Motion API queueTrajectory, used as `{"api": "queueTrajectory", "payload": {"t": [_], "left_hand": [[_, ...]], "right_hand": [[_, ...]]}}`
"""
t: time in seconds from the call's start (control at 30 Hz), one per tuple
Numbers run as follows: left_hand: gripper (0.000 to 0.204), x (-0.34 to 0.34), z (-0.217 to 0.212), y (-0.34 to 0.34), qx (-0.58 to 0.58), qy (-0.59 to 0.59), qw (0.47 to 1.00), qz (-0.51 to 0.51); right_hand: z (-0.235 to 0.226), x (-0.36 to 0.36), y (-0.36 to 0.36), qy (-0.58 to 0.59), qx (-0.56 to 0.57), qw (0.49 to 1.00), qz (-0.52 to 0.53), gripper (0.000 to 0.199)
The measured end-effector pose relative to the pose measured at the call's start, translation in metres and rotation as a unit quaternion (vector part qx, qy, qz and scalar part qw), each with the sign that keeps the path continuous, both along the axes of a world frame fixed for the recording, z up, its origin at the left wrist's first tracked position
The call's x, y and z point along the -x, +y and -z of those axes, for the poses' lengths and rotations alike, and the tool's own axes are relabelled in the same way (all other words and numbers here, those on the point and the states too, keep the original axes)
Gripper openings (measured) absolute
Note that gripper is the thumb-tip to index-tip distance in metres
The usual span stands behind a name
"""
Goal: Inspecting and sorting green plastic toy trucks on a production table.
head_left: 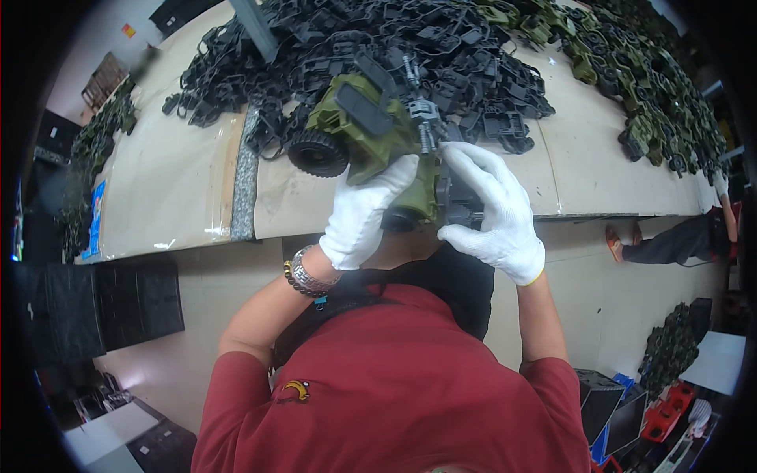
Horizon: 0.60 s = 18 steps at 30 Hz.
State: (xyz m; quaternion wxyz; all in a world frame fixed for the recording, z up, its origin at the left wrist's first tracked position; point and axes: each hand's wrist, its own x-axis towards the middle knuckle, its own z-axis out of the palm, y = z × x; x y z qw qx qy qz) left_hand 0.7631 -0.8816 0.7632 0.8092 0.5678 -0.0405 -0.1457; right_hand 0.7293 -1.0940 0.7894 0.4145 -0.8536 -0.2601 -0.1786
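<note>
An olive-green toy vehicle (365, 126) with black wheels is held up above the near edge of the table, tilted on its side. My left hand (364, 206), in a white glove, grips its green body from below, with the thumb lying along it. Against the other end, my gloved right hand (495, 211) closes its fingers and thumb around a dark grey part (457, 195) that meets the green body. A grey jointed piece (424, 117) sticks up from the vehicle near my right fingertips. My fingers hide part of where the two pieces join.
A large heap of dark grey plastic parts (441, 55) covers the table's far middle. Green toy vehicles (631, 94) lie piled at the right, more at the far left. A metal post (254, 30) rises behind. Another person (678, 236) is at the right; black crates (138, 303) stand lower left.
</note>
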Motion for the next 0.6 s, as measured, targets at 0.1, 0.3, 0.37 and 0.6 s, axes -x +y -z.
{"api": "queueTrajectory", "payload": {"t": [0.1, 0.3, 0.37, 0.6], "left_hand": [[0.033, 0.004, -0.002, 0.001, 0.002, 0.016, 1.000, -0.009], [0.031, 0.009, 0.002, 0.004, -0.124, -0.189, 0.973, -0.047], [0.030, 0.008, -0.001, 0.004, -0.131, -0.225, 0.964, -0.048], [0.029, 0.005, 0.001, 0.021, -0.355, -0.476, 0.802, -0.064]], "right_hand": [[0.004, 0.000, 0.002, 0.002, 0.009, 1.000, -0.012, 0.079], [0.017, 0.001, 0.002, 0.013, -0.008, 0.999, -0.031, 0.085], [0.020, 0.000, 0.002, 0.011, -0.009, 1.000, -0.024, 0.086], [0.016, 0.001, 0.014, -0.099, 0.046, 0.991, -0.081, 0.072]]}}
